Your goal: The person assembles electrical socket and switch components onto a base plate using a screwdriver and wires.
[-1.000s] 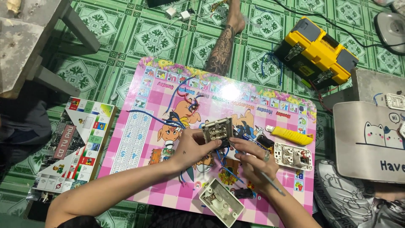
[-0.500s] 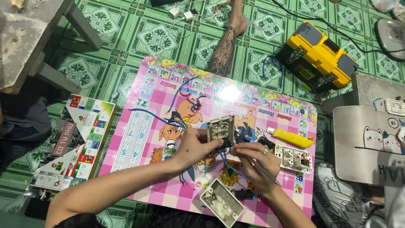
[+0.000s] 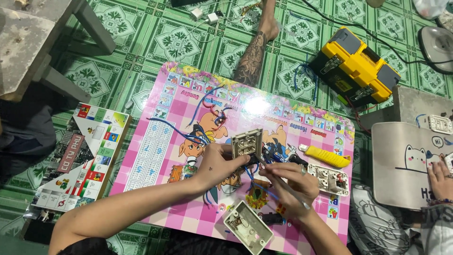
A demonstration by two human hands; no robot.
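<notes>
Bright, even overhead light fills the scene, throwing a white glare patch on the glossy pink table [image 3: 257, 106]. Shadows stay soft and short. Focus is mostly sharp, though the frame edges perhaps bend slightly.

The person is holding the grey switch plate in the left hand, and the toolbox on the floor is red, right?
Not quite. The toolbox on the floor is yellow with black, not red; the head view shows it. The left hand does hold the grey switch plate.
</notes>
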